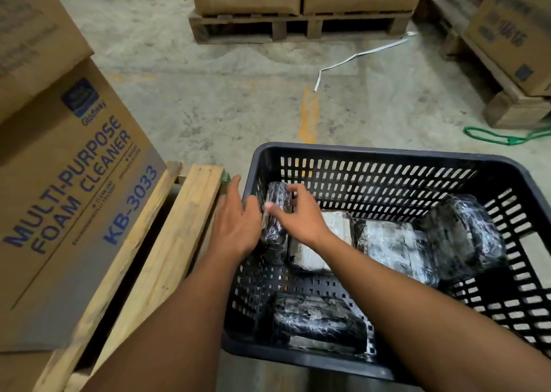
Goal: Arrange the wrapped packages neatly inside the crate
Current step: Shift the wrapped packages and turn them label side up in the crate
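A black slotted plastic crate [372, 156] stands on the floor in front of me with several wrapped packages inside. A black wrapped package [275, 236] stands on edge against the crate's left wall. My left hand [235, 224] rests against its left side at the crate wall. My right hand [301, 215] holds it from the right, fingers over its top. Beside it lie a pale wrapped package [310, 257], a silvery one [390, 242] and a large black one [465, 236]. Another black package [319, 320] lies near the front wall.
A wooden pallet [167, 242] with a "Multi-Purpose Foam Cleaner" carton [74, 197] sits close on the left. More cartons on a pallet [298, 27] stand ahead and others at the right [512, 33]. A white strap [357, 56] and a green cord [501, 136] lie on the concrete.
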Tool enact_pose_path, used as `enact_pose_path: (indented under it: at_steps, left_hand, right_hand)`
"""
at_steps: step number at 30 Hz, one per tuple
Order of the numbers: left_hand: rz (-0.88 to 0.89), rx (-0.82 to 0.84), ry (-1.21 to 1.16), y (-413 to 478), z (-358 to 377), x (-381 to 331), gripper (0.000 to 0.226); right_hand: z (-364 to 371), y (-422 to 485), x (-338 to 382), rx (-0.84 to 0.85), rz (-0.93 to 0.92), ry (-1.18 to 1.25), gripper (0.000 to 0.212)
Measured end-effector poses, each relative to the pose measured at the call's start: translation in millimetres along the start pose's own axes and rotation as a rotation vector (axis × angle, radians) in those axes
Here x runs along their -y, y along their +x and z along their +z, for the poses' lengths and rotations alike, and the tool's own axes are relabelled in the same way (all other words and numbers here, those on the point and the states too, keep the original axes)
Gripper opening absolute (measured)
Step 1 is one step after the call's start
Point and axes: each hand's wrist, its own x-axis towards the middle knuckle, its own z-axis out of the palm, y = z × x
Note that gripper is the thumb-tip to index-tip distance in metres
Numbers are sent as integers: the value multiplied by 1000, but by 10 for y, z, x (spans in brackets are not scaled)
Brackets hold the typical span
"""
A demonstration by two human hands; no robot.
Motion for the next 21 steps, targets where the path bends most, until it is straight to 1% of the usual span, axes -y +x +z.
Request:
enact_pose_path:
  at_steps: [2, 3, 5, 8, 10, 12, 15, 17, 19, 21]
  left_hand:
    - [18, -33, 12, -24, -11, 1, 60]
    - [24, -48, 16, -33, -13, -5, 60]
    - [38, -53, 33, -36, -6, -9, 60]
    - [81, -30, 82, -25, 19, -14, 60]
    - [108, -24, 121, -26, 20, -12, 60]
    - [126, -27, 162, -22, 20, -6, 62]
    - [187, -56, 274, -45, 28, -20, 64]
    - [263, -84, 384, -70, 38, -31, 67]
    - [354, -104, 467, -117, 31, -53, 68]
    - [416, -117, 476, -194, 29, -109, 69]
  right_hand:
    - [109, -28, 17, 28, -4, -106, 78]
    - [135, -45, -10, 24, -2, -108, 77]
    - [139, -73, -96, 2, -14, -70, 71]
    - [56, -95, -203, -28, 42, -157, 55]
    - [-2, -131, -232, -24, 64, -173, 54]
    - [-62, -185, -232, -14, 59, -116, 56]
    - [-281, -299, -222, -40, 84, 126, 51]
    - [-553, -379, -231, -61, 98, 270, 52]
    - [-885, -460, -189, -86, 61, 320, 54]
    - [-1184, -550, -87, -116, 25, 381, 56]
